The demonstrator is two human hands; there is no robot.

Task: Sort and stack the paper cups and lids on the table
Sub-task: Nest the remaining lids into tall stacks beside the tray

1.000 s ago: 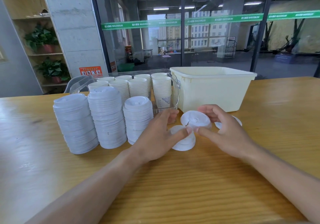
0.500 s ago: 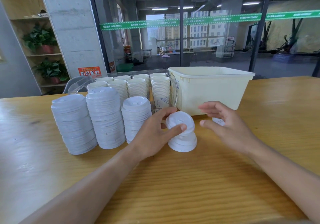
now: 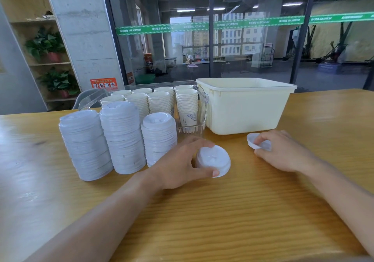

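Observation:
Three tall stacks of white lids [image 3: 121,140] stand side by side on the wooden table [image 3: 222,211]. Just right of them sits a short stack of lids [image 3: 213,159], and my left hand [image 3: 180,164] grips it with thumb in front and fingers behind. My right hand [image 3: 283,152] pinches a single loose lid [image 3: 253,140] lying in front of the cream bin. Stacks of paper cups [image 3: 162,101] fill a clear plastic tray [image 3: 202,107] behind the lid stacks.
A cream plastic bin [image 3: 247,107] stands at the back right of the cups, its inside hidden. A clear tray lid [image 3: 91,97] leans behind the stacks. A glass wall runs behind the table's far edge.
My left hand pressed the top lid down onto the short stack and now grips it. My right hand moved right, away from the stack, and took hold of the loose lid.

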